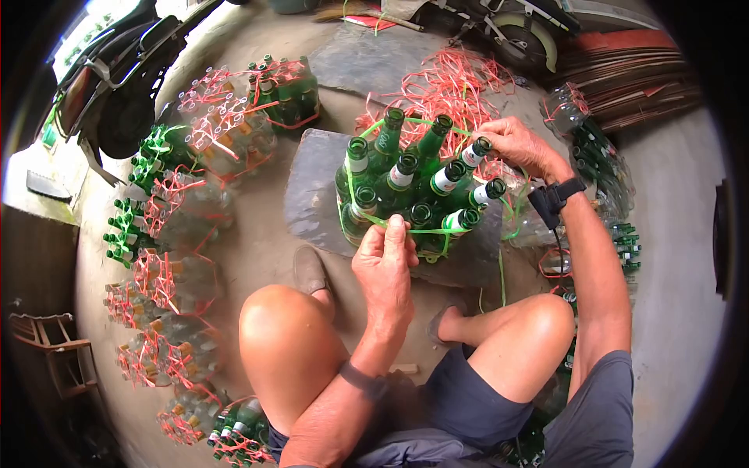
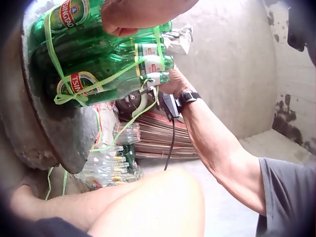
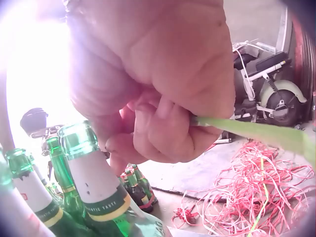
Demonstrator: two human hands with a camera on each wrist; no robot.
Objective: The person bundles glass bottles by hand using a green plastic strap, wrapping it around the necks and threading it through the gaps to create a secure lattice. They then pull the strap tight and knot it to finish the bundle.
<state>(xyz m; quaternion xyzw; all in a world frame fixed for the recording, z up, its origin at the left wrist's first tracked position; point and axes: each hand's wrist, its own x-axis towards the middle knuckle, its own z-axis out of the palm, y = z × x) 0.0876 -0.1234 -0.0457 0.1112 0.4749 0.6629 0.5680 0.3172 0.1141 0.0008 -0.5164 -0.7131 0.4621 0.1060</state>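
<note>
Several green bottles (image 1: 400,175) stand upright in a tight group on a dark slab (image 1: 310,187), with green strapping (image 2: 118,74) looped around their necks and sides. At the near side of the group, my left hand (image 1: 384,269) pinches the strapping between thumb and fingers. My right hand (image 1: 519,148) is at the far right bottle necks and grips the strapping; in the right wrist view a green strip (image 3: 252,132) comes out of the curled fingers of that hand (image 3: 158,118). A knot of strapping (image 2: 71,98) lies against a labelled bottle in the left wrist view.
A tangle of red strapping (image 1: 452,86) lies behind the slab. Tied bundles of clear and green bottles (image 1: 168,273) line the left side, and more bottles (image 1: 601,164) lie at the right. A motorbike (image 1: 523,39) and stacked flat sheets (image 1: 632,74) are at the back.
</note>
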